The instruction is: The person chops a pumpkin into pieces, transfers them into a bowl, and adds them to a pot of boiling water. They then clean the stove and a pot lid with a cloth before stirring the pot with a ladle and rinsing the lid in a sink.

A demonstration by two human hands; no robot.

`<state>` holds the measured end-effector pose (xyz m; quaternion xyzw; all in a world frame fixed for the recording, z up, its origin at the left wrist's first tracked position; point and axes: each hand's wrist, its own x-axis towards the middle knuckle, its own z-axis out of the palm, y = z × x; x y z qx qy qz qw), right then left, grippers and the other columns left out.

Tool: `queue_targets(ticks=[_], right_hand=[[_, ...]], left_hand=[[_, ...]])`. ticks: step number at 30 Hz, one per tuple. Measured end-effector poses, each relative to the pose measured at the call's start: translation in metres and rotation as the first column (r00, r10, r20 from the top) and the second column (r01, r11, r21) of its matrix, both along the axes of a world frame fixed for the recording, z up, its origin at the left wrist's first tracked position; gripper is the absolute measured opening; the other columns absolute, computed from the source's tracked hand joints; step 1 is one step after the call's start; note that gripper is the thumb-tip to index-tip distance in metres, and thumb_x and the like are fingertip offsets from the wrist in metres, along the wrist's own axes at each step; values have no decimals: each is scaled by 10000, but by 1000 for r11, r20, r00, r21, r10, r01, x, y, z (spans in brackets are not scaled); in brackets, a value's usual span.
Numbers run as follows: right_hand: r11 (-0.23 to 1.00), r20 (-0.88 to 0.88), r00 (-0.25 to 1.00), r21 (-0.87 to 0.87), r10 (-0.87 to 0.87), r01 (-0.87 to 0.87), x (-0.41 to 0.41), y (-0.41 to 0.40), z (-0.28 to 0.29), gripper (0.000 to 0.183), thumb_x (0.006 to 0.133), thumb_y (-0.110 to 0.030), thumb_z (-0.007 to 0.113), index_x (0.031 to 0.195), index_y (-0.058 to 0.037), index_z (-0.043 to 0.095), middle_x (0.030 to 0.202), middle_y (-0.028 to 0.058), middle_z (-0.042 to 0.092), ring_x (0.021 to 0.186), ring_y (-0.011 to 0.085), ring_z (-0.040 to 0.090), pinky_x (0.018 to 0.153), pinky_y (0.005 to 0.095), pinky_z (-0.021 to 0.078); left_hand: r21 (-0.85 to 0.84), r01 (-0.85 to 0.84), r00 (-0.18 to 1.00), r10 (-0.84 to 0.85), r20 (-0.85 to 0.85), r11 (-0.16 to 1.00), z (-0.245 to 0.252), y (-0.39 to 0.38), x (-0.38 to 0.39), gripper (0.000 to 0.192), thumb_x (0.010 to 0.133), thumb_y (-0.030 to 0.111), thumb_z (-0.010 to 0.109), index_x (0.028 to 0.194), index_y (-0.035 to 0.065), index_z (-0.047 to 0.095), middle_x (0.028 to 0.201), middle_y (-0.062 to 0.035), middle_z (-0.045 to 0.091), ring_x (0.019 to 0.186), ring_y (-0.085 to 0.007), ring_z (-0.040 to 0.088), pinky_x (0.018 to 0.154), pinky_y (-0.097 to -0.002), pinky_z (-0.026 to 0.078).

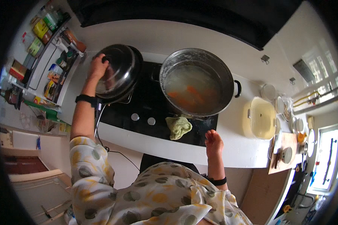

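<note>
My left hand [98, 67] grips the knob of a dark, shiny domed lid [119, 71], which lies over a dark pan at the left of the black glass cooktop [146, 101]. My right hand [214, 142] hangs over the counter's front edge with its fingers curled, nothing seen in it. Behind it, a large open metal pot [197, 81] holds cloudy liquid with orange pieces in it. A crumpled green cloth [178, 127] lies on the cooktop in front of the pot, to the right of two round knobs [143, 119].
A pale yellow basin with a strainer basket [261, 118] stands right of the pot. Farther right, a bowl [286, 155] sits on a wooden board [291, 137]. Bottles and jars fill a rack [49, 42] at the left. A dark hood [171, 11] overhangs the back.
</note>
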<state>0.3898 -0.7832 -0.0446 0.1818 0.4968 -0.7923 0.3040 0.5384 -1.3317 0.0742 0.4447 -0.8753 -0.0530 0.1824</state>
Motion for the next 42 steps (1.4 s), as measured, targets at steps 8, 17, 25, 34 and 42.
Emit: queue_targets(ticks=[8,17,25,34,42], right_hand=[[998,-12,1000,-62,11,-11,-17,14,2,154,873,-208,478,890,-99,587,836,38,630,781,158,605,571,250,417],[996,-7,998,-75,-55,55,-38,65,14,158,876,-190,457,887,-94,582,835,38,634,773,151,610,574,241,422],[993,-5,995,-72,-96,96,-45,99,11,162,873,-215,470,903,-98,577,832,30,631,776,144,606,596,244,418],[994,9,995,-39,-104,104,-46,109,9,163,857,-194,461,890,-91,583,831,34,629,781,156,607,595,249,417],[995,-27,998,-79,-57,55,-41,106,4,176,879,-206,444,889,-98,583,838,29,628,794,155,605,599,247,412]], left_hand=[[-163,204,958,-232,-170,965,138,95,-32,393,806,245,607,1155,70,564,1036,-198,591,991,-332,559,838,-391,438],[27,474,875,-468,-122,880,152,258,-167,407,788,253,635,1148,71,585,1062,-198,583,954,-306,584,800,-384,468],[-47,538,837,-540,-92,842,100,293,-213,401,780,239,638,1144,79,586,1048,-194,565,985,-333,558,866,-387,446],[-43,517,851,-519,-80,855,85,300,-207,408,773,209,648,1148,72,563,1044,-181,559,986,-326,552,862,-389,448],[-13,540,837,-538,-98,842,84,303,-197,462,766,207,658,1192,89,528,1063,-181,552,1007,-331,542,873,-398,442]])
